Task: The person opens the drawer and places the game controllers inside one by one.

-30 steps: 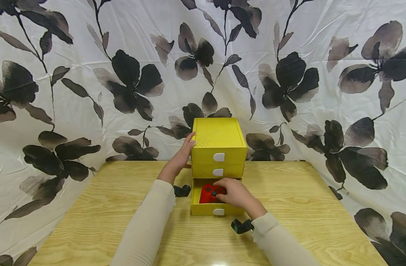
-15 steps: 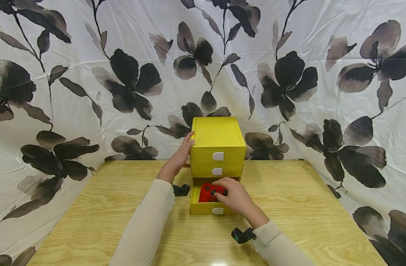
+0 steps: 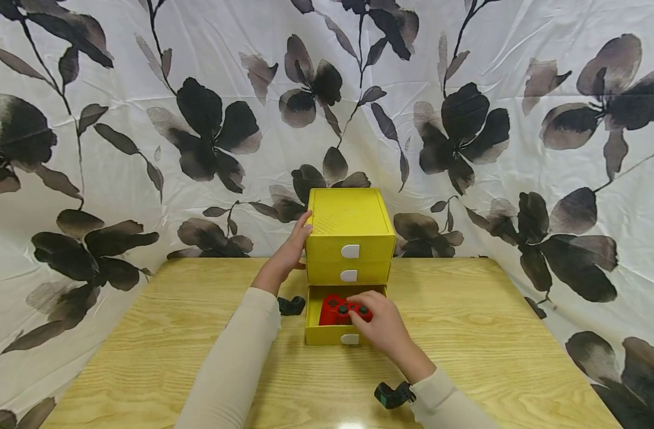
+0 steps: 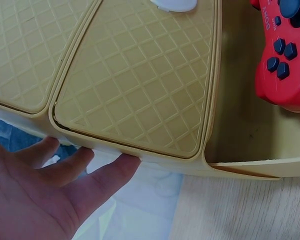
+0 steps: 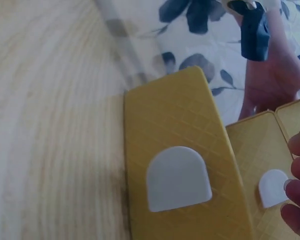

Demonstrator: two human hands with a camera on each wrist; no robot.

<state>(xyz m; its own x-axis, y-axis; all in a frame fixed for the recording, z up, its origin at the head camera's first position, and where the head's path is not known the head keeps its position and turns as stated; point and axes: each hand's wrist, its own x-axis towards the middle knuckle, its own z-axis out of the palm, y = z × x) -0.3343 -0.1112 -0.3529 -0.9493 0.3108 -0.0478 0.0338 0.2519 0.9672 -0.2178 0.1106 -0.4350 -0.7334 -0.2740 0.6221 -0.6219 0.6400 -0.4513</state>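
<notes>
A yellow three-drawer box (image 3: 350,214) stands near the back of the table, its bottom drawer (image 3: 318,336) pulled out. Inside that drawer lies a red game controller (image 3: 332,313) with black buttons and sticks, also visible in the left wrist view. My left hand (image 3: 285,256) rests against the box's left side, fingertips (image 4: 125,165) touching the wall. Over the right part of the drawer hovers my right hand (image 3: 383,325), partly covering the controller. Its fingers are loosely bent with no object between them; only some fingertips (image 5: 297,195) show in the right wrist view.
The wooden table (image 3: 198,333) extends around the box, with a floral cloth (image 3: 225,119) hanging behind. Black wrist cameras sit at both wrists, one (image 3: 394,395) near the right sleeve. White tabs (image 3: 350,251) mark each drawer front.
My right hand has drawn back slightly to the right and toward me, uncovering more of the controller. The left hand stays against the box.
</notes>
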